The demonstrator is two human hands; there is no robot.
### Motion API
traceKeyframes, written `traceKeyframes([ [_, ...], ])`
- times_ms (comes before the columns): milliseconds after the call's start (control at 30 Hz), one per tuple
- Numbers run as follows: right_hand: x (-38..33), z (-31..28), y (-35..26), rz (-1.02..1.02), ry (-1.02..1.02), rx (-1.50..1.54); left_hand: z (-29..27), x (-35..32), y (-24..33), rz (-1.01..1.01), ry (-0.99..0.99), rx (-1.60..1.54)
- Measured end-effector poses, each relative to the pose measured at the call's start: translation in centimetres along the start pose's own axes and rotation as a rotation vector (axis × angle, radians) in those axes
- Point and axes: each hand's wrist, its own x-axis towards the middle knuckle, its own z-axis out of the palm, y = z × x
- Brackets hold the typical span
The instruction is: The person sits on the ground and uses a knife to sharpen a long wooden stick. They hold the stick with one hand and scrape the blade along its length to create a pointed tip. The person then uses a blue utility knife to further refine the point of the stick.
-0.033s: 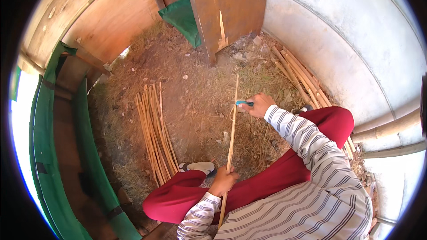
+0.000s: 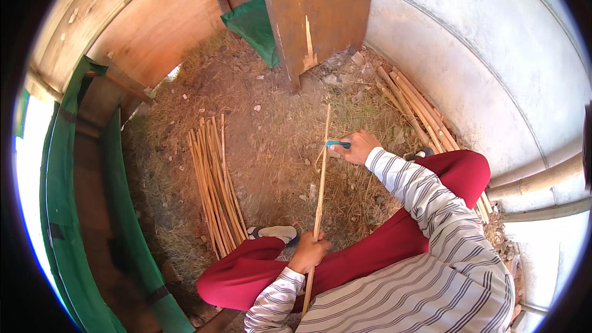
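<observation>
A long, pale bamboo strip (image 2: 322, 185) runs upright from my lap out over the ground. My left hand (image 2: 310, 252) is wrapped round its lower part, near my knee. Farther up, my right hand (image 2: 362, 147) grips a small teal-handled knife (image 2: 338, 144), with its end against the strip's right edge. The blade itself is too small to make out. A thin curled shaving (image 2: 317, 159) hangs off the strip just below the knife.
Left of me lies a bundle of thin bamboo strips (image 2: 213, 185). Thicker bamboo pieces (image 2: 419, 105) lie along the pale right wall (image 2: 468, 55). A wooden cabinet (image 2: 320, 18) with green covering stands ahead. A green-covered bench (image 2: 117, 209) lines the left side.
The shaving curl stands out slightly farther to the left of the strip. Both hands keep nearly the same place and hold.
</observation>
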Motion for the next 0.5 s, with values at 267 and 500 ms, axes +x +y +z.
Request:
traceKeyframes([
  [267,5.7,-0.6,6.0,0.179,0.047,-0.144,0.2,0.0,-0.1,-0.195,-0.109,-0.138],
  [500,7.7,-0.2,6.5,0.291,0.112,-0.202,-0.5,1.4,-1.9,-0.234,-0.151,-0.210],
])
